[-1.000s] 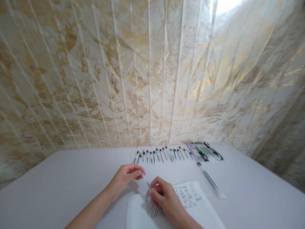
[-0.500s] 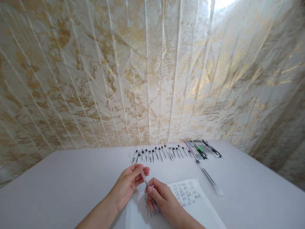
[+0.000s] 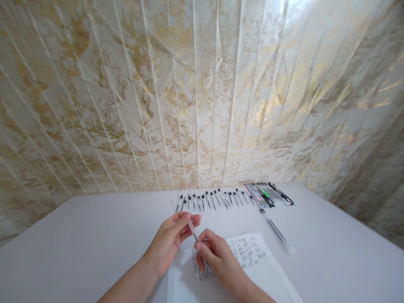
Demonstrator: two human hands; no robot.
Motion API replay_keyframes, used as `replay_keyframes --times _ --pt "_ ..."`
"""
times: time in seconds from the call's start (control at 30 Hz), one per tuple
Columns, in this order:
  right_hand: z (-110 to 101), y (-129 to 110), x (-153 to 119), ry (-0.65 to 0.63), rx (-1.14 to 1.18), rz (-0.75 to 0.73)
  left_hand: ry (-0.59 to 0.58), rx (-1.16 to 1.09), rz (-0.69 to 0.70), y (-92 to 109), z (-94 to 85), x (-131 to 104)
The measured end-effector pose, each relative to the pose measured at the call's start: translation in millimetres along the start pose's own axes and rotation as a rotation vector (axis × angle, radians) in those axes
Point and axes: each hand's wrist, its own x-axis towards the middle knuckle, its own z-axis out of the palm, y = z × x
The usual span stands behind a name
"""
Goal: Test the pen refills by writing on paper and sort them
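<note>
Pen in both hands' fingers

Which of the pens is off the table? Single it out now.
The slim, pale pen slanting between the left hand and the right hand, held by both; the other pens in view lie on the table.

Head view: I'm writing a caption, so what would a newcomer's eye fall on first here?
Probably the shiny gold-patterned sheet, which fills the upper part of the picture. Next, at lower middle, the left hand and right hand, both holding a slim pen near the handwritten paper. Then a bright green spot among the pens at the table's back right.
</note>
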Motion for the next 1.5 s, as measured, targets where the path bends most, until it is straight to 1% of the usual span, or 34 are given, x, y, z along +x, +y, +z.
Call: replay_keyframes --times 0.17,0.27,0.33,0.4,0.53,0.63,0.73,0.87,1.07,1.13,1.23,1.33,1.5 --pt "0 -6 -3 0.14 -0.257 0.026 0.028 0.056 0.041 -2 1.8 -2" --pt "0 -8 -2 0.191 -0.329 0.039 0.049 0.034 0.031 -5 2.6 -2" --pt "0 -8 -2 0.162 -0.273 0.053 0.047 0.008 0.016 -6 2.0 -2" --pt "-1 -7 -1 0.076 -0.157 0.053 0.014 -0.014 0.0 -6 0.3 0" --pt "-1 -7 -1 -0.115 0.026 0.032 -0.103 0.006 -0.015 -4 -6.0 3" --pt "-1 -6 0 -0.19 0.14 0.052 -0.186 0.031 -0.024 -2 -9.7 5" --pt "-1 -2 1 -0.171 0.196 0.048 -0.21 0.009 -0.043 -2 -9.6 5" --pt "-1 5 4 -0.116 0.174 0.049 -0.149 -0.044 -0.031 -8 -7.3 5" --pt "3 9 3 -0.077 0.121 0.052 -0.116 -0.042 -0.028 -12 -10.9 8" --pt "3 9 2 -0.085 0.127 0.049 -0.121 -0.041 -0.037 -10 -11.8 8" --pt "4 7 2 -0.106 0.134 0.039 -0.161 -0.038 -0.051 -6 -9.5 5" --pt "5 5 1 -0.081 0.117 0.027 -0.178 -0.027 -0.069 -5 -4.4 0" --pt "8 6 -1 -0.066 0.093 0.038 -0.082 -0.047 -0.059 -10 -3.0 -2"
